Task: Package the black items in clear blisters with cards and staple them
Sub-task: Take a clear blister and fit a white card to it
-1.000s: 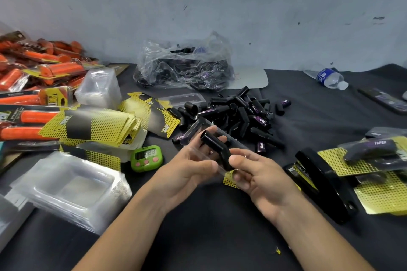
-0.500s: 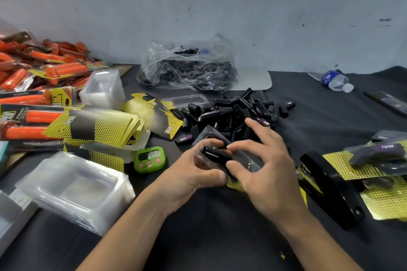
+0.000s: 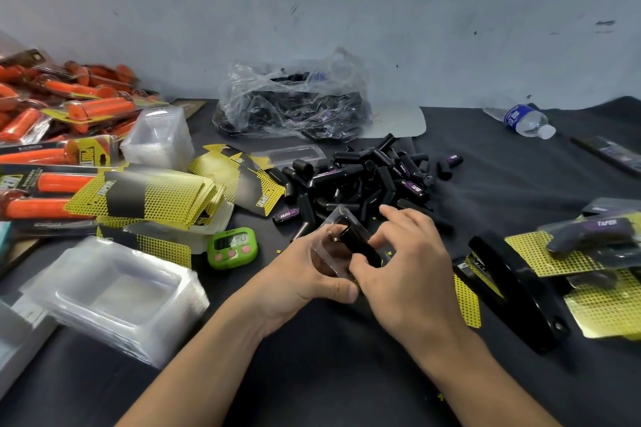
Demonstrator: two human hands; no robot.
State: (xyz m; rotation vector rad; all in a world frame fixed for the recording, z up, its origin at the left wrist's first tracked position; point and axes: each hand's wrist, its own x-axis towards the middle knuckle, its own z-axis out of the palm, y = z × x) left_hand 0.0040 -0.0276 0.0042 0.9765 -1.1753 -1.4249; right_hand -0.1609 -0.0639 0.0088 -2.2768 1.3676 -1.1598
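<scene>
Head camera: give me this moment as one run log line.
step: loading blister | left hand: grips clear blister | right hand: pinches black item in blister | stapler: on table, untouched

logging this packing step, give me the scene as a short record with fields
left hand: holds the clear blister
right hand: pinches a black item, seating it in the blister
pile: loose black items just behind the hands
stapler: lies right of the hands, untouched
cards: yellow stack at left
spare blisters: stack at near left
done packs: far right
step: item going in; stapling not yet done
</scene>
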